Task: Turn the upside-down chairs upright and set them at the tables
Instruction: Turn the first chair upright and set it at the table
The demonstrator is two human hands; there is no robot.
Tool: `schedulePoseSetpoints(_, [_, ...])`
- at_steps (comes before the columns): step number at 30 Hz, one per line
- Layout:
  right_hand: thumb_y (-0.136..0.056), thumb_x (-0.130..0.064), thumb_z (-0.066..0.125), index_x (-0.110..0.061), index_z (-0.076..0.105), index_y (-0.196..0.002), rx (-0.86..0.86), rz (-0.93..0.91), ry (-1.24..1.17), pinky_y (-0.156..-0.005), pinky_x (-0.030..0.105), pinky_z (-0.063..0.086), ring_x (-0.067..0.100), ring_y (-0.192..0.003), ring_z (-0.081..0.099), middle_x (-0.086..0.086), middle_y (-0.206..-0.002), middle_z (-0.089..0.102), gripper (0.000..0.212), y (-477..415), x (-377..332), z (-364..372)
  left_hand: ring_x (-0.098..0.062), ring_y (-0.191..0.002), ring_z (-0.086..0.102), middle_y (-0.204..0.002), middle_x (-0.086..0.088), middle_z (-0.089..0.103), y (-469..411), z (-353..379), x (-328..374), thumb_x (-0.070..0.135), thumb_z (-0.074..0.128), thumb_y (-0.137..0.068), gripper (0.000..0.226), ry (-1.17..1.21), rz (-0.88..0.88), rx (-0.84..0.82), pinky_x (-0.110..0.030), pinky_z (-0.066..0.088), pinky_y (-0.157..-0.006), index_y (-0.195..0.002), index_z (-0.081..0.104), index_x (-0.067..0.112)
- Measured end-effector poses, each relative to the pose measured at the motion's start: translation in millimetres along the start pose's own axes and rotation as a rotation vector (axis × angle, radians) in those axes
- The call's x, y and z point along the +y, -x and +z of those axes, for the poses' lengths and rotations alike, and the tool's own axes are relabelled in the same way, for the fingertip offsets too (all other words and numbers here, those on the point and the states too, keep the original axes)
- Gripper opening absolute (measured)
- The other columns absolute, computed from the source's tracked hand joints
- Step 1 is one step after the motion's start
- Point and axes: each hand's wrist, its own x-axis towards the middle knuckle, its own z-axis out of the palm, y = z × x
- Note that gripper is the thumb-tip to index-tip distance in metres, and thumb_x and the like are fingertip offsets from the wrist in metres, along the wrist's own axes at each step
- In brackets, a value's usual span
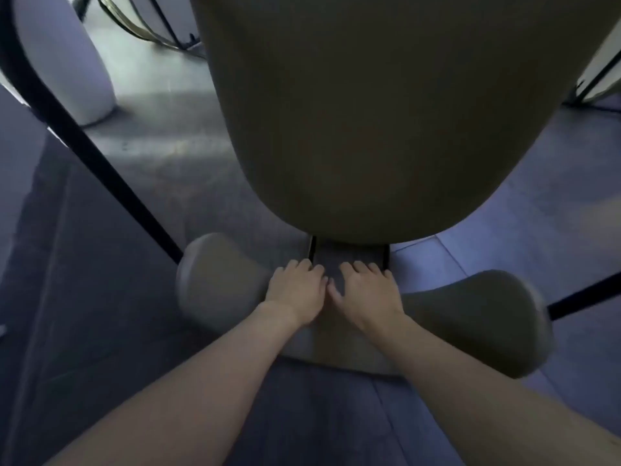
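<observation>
A beige padded chair fills the head view. Its wide seat (386,112) takes up the upper middle, and its curved backrest (221,280) runs across below. Two short black bars join seat and backrest. My left hand (297,292) and my right hand (366,292) lie side by side on the middle of the backrest, fingers curled over its far edge. One black chair leg (84,146) slants from the backrest's left end to the upper left. Another black leg (584,294) sticks out on the right. The chair is off its feet and tilted.
A white rounded pedestal (67,62) stands on the grey floor at the upper left. Thin metal frame legs (161,31) of other furniture show at the top. A white panel with a dark edge (601,72) is at the upper right. Tiled floor (537,213) lies to the right.
</observation>
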Motion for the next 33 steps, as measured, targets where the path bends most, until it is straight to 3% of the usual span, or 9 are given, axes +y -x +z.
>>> schedulePoseSetpoints(11, [-0.101, -0.060, 0.021, -0.020, 0.054, -0.132, -0.179, 0.093, 0.049, -0.101, 0.048, 0.033, 0.033, -0.125, 0.052, 0.014, -0.136, 0.059, 0.062, -16.0, 10.7, 65.4, -0.036, -0.129, 0.044, -0.140, -0.016, 0.051, -24.3, 40.0, -7.7, 0.057, 0.017, -0.103, 0.060, -0.220, -0.052, -0.218, -0.049, 0.025, -0.106, -0.135, 0.057, 0.024])
schedulePoseSetpoints(19, [-0.098, -0.064, 0.013, -0.018, 0.055, -0.126, -0.261, 0.070, 0.112, -0.101, 0.048, 0.034, 0.034, -0.119, 0.055, 0.019, -0.126, 0.065, 0.068, 22.1, 8.6, 54.6, -0.034, -0.135, 0.042, -0.144, -0.017, 0.052, -0.2, 28.9, 5.1, 0.065, 0.008, -0.099, 0.072, -0.156, -0.122, -0.437, -0.052, 0.014, -0.114, -0.136, 0.058, 0.029])
schedulePoseSetpoints(24, [-0.096, -0.067, 0.005, -0.015, 0.056, -0.129, -0.364, -0.032, 0.097, -0.100, 0.048, 0.036, 0.034, -0.117, 0.057, 0.019, -0.123, 0.066, 0.080, 100.7, -4.6, -24.0, -0.032, -0.124, 0.051, -0.127, -0.009, 0.065, 79.4, -43.0, 31.5, 0.067, 0.003, -0.097, 0.080, -0.105, -0.110, -0.566, -0.054, 0.015, -0.111, -0.123, 0.067, 0.028])
schedulePoseSetpoints(29, [-0.077, -0.068, -0.014, -0.022, 0.056, -0.132, -0.482, -0.137, 0.111, -0.079, 0.044, 0.028, 0.028, -0.081, 0.049, 0.011, -0.098, 0.065, 0.100, 157.5, -19.1, -170.9, -0.028, -0.129, 0.052, -0.136, -0.005, 0.063, 137.3, -188.4, 60.9, 0.066, -0.001, -0.097, 0.084, -0.082, -0.069, -0.681, -0.054, 0.009, -0.112, -0.134, 0.064, 0.028])
schedulePoseSetpoints(31, [-0.080, -0.072, -0.012, -0.021, 0.061, -0.127, -0.547, -0.102, 0.060, -0.078, 0.044, 0.033, 0.028, -0.084, 0.056, 0.009, -0.102, 0.069, 0.101, 162.4, -22.4, -242.1, -0.026, -0.135, 0.047, -0.144, -0.004, 0.057, 145.2, -257.1, 71.1, 0.066, 0.000, -0.097, 0.082, -0.069, -0.053, -0.724, -0.055, 0.009, -0.112, -0.139, 0.060, 0.027])
schedulePoseSetpoints(33, [-0.087, -0.077, -0.003, -0.017, 0.063, -0.131, -0.610, -0.038, 0.024, -0.082, 0.046, 0.039, 0.031, -0.107, 0.062, 0.012, -0.122, 0.068, 0.099, 152.5, -28.8, -314.0, -0.026, -0.140, 0.042, -0.151, -0.005, 0.051, 140.8, -322.6, 78.9, 0.065, 0.004, -0.099, 0.078, -0.059, -0.051, -0.713, -0.055, 0.013, -0.112, -0.143, 0.056, 0.025])
